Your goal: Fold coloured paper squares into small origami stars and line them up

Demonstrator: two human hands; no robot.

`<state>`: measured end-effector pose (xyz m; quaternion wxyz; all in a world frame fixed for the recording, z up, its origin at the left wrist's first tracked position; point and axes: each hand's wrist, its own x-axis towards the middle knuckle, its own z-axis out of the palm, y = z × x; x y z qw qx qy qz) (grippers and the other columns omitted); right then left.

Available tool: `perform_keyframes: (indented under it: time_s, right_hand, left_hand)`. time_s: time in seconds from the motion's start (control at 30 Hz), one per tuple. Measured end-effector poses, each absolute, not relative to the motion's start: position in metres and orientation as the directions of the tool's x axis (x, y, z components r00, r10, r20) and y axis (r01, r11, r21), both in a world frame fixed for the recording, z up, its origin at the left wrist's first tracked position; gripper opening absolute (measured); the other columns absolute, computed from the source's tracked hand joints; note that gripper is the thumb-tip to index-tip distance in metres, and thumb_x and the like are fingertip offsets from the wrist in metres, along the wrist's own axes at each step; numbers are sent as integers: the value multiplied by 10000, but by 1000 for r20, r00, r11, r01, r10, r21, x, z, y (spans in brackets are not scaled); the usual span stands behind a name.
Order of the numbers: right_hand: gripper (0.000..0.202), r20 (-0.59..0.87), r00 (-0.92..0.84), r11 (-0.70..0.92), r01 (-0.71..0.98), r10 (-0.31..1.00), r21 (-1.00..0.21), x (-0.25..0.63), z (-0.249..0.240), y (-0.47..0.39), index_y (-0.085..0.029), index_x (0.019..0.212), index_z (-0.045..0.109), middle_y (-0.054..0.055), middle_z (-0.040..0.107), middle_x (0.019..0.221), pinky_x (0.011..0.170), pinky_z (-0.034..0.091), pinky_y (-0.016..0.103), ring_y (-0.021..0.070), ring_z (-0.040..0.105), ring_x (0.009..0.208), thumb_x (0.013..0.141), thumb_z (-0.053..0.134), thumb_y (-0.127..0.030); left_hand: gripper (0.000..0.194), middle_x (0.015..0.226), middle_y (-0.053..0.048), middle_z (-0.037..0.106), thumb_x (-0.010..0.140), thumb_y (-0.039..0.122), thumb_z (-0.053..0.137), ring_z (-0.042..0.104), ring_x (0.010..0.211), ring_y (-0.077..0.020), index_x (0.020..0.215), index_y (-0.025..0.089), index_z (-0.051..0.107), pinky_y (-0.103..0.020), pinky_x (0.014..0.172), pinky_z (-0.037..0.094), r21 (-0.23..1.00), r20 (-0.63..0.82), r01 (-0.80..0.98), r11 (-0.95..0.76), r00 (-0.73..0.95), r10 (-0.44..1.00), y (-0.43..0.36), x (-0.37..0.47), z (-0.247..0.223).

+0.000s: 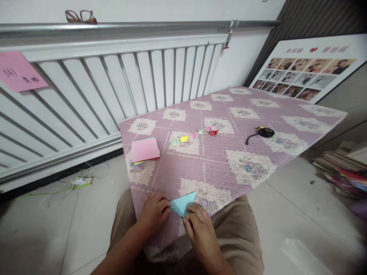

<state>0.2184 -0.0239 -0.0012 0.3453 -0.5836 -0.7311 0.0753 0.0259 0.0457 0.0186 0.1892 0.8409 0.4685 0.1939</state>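
A light blue folded paper (183, 203) lies near the table's front edge, its pointed corner toward the upper right. My left hand (154, 210) rests at the paper's left end, fingers bent, thumb and fingertips pressed on its edge. My right hand (199, 227) has its thumb and fingers closed on the paper's lower right part. Farther up the table stand several small folded paper pieces, among them a yellow one (184, 138), a green one (202, 131) and a red one (213, 132). To the left sits a stack of coloured paper (145, 149) with a pink sheet on top.
The table (183, 164) has a patterned purple cloth. A black object (266, 132) with a short strap lies on its right half. Behind stands a white radiator (172, 74), with glasses (81, 17) on the pipe above. A photo board (309, 68) leans at the back right.
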Motion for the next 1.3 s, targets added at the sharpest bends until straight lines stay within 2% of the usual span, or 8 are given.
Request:
perform_keyframes:
  time_s: [0.1, 0.23, 0.57, 0.73, 1.0, 1.3]
  right_hand:
    - [121, 411, -51, 273, 820, 910, -503, 216, -1, -22, -218, 800, 569, 64, 606, 946, 815, 467, 386, 220, 562, 921, 889, 492, -192]
    - [133, 416, -12, 235, 839, 909, -490, 213, -2, -21, -218, 795, 563, 68, 586, 931, 835, 452, 399, 234, 538, 947, 900, 480, -214]
    - [185, 336, 1, 138, 911, 942, -389, 212, 0, -13, -221, 693, 541, 61, 534, 855, 747, 422, 365, 231, 500, 836, 877, 545, -238]
    - [221, 312, -7, 123, 927, 950, -354, 213, 4, -10, -217, 660, 524, 56, 515, 787, 728, 398, 368, 230, 484, 789, 874, 562, -257]
    - [296, 330, 5, 121, 925, 944, -360, 213, 4, -7, -211, 625, 515, 49, 512, 758, 707, 370, 341, 207, 465, 753, 906, 513, -305]
    - [259, 279, 24, 91, 916, 960, -392, 214, 3, -6, -206, 619, 528, 40, 517, 757, 715, 357, 339, 207, 461, 759, 863, 588, -271]
  left_hand:
    - [79, 937, -24, 617, 811, 212, 603, 540, 923, -205, 809, 233, 678, -380, 865, 390, 529, 104, 724, -443, 462, 881, 50, 28, 22]
    - [83, 898, -14, 606, 822, 261, 607, 536, 896, -203, 778, 238, 674, -386, 847, 369, 528, 52, 748, -402, 444, 894, 54, 31, 25]
    - [143, 832, -6, 603, 837, 296, 609, 532, 866, -211, 721, 218, 641, -372, 810, 353, 474, 4, 810, -345, 390, 921, 61, 37, 28]
    - [156, 838, -11, 600, 840, 314, 607, 520, 865, -216, 721, 216, 627, -380, 815, 346, 451, 39, 815, -365, 391, 920, 61, 38, 24]
    - [138, 897, -11, 594, 844, 317, 621, 514, 921, -224, 756, 210, 614, -382, 841, 316, 395, -107, 869, -297, 364, 925, 64, 42, 30]
    - [155, 898, -5, 589, 853, 321, 612, 502, 917, -221, 745, 211, 601, -388, 840, 298, 395, -129, 871, -291, 366, 922, 66, 43, 33]
